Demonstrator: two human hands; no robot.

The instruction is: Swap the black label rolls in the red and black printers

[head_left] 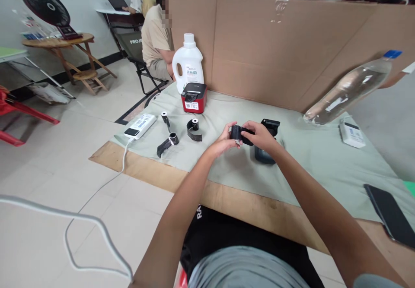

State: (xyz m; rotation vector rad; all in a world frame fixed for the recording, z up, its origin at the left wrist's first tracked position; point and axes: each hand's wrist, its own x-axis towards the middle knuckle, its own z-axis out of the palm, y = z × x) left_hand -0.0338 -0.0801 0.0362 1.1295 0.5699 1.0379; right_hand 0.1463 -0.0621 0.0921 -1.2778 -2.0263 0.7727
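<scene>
A small roll of black ribbon (235, 132) is held up over the cloth-covered table between both hands. My left hand (223, 143) cups the roll from the left, fingers around it. With thumb and fingers, my right hand (260, 135) pinches the black strip coming off its right side. Just behind and below the right hand sits a dark box-shaped device (265, 156) with a raised black lid, partly covered by the hand and forearm. To the left lie a partly unwound black roll (173, 139), another with a curled strip (195, 125) and a smaller one (164, 116).
A red-and-black box device (194, 103) stands before a white detergent jug (188, 61). A white power strip (141, 126) trails its cord leftward. Cardboard (253, 50) walls the back, with a bottle (350, 91) leaning right. A phone (391, 214) lies front right. Two people sit beyond.
</scene>
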